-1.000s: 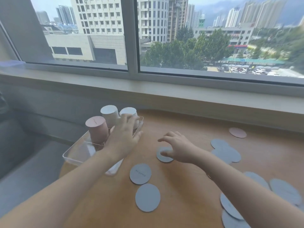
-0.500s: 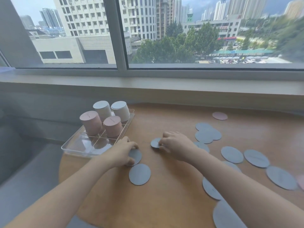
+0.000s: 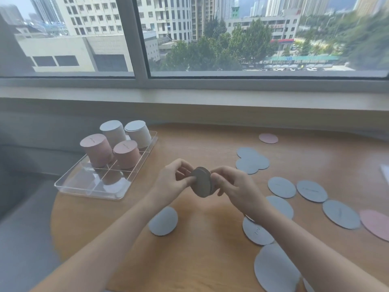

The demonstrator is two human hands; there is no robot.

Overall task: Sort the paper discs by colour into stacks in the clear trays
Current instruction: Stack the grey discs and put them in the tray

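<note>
While raised above table (image 3: 189, 260), both hands pinch grey discs (image 3: 201, 183) edgewise.

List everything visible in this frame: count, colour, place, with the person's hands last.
clear tray: one, table's left edge.
pink stacks: two, in the tray.
pale grey stacks: two, tray's far end.
loose grey discs: about ten, flat on the table, mostly right.
loose pink discs: two, far right and right edge.
held grey discs: a few, on edge between both hands.
table: one, wooden.
left hand: pinches held discs.
right hand: pinches held discs.
</note>
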